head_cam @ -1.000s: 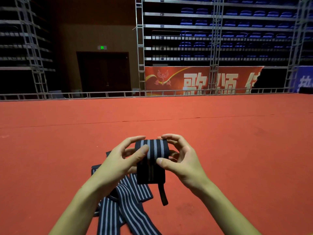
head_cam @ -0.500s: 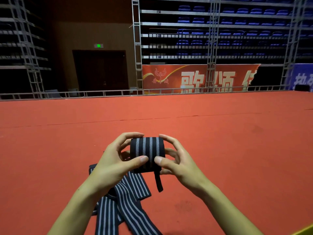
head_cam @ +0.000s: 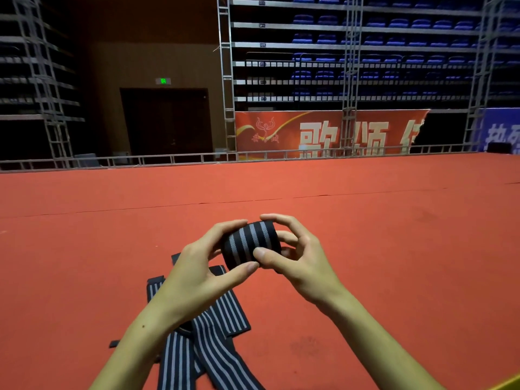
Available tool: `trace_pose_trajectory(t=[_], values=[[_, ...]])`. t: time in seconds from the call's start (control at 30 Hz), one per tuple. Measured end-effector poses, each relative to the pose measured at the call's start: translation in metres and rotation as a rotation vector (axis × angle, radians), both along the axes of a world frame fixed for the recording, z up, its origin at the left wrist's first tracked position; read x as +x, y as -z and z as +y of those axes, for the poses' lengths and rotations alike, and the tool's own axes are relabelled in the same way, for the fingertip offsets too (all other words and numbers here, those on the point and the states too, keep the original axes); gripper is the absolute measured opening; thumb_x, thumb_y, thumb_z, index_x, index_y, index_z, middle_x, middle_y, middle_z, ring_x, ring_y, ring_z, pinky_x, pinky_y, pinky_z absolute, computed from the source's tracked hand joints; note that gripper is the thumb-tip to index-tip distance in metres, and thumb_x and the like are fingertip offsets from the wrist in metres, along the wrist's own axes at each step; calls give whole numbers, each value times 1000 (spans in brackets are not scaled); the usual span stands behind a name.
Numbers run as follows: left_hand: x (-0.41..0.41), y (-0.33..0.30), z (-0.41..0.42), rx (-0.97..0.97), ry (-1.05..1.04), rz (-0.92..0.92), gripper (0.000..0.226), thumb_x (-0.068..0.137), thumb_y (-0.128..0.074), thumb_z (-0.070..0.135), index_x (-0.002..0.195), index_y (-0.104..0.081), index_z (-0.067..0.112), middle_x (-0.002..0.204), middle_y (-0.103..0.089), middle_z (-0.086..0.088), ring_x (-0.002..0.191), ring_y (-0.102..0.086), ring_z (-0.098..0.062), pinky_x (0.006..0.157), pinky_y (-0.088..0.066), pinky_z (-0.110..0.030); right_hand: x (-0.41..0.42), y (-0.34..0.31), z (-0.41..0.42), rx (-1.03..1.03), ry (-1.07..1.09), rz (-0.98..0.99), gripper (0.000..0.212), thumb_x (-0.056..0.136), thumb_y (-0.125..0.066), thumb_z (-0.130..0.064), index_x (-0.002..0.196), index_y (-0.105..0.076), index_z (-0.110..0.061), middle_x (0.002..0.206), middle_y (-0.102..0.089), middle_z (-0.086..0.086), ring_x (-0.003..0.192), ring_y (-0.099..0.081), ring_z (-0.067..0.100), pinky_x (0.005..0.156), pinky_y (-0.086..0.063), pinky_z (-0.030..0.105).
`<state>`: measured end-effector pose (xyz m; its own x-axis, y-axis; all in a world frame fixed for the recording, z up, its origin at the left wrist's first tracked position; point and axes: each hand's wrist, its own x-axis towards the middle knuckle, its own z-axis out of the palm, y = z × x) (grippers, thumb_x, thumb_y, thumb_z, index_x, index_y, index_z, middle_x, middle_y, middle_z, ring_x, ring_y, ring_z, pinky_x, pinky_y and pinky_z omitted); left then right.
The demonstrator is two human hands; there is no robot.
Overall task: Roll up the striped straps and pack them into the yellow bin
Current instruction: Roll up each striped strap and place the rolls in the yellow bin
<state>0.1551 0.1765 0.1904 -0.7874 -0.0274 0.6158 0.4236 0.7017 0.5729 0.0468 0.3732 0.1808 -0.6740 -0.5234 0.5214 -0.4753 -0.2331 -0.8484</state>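
Holding the rolled strap (head_cam: pixel 251 244) clear of the red floor (head_cam: pixel 394 249), both hands gripped it from opposite sides. The main risk at this point was judged to be unrolling: the roll appeared to be kept shut by finger pressure alone, and no fastening could be seen on it. Any slackening of either thumb would probably have let the outer turn spring loose. A second risk was a drop during transfer. Only a yellow corner (head_cam: pixel 509 385), probably the bin, showed at the lower right edge of the view, so the carry would have required a one-handed grip and a reach well to the right. A third risk was telescoping, should pressure on the roll's ends have become uneven.

Position of the roll relative to the fingers:
- The left hand (head_cam: pixel 197 273) curled round the left end. Its thumb pressed the lower front of the roll, and its index finger arched over the top.
- The right hand (head_cam: pixel 302 258) curled round the right end. Its thumb (head_cam: pixel 264 254) lay on the striped face, its index finger hooked over the top edge, and the other fingers lay behind the roll.
- The two thumb tips sat close together on the near face.

The loose straps (head_cam: pixel 208 344) lay flat and overlapping on the floor below the left forearm, not yet rolled.
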Motion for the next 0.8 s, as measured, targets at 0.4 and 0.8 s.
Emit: trace_pose_trajectory(t=[0.4,0.8], values=[[-23,10,48,-448,-297,60,60,71,-64,69,128,-60,52,87,-56,38,96,-58,-10,78,-43,-36,-3,7,54,309,255,409,73,80,-85,-23,141,-51,-47,119,-67,-11,94,-69,15,85,-57,29],[-81,34,195,-413,41,-30,75,71,-62,62,140,-39,48,109,-68,20,101,-62,-12,87,-46,-38,0,25,204,515,516,418,77,79,-85,-39,143,-43,-44,120,-66,-17,102,-71,8,90,-57,36]])
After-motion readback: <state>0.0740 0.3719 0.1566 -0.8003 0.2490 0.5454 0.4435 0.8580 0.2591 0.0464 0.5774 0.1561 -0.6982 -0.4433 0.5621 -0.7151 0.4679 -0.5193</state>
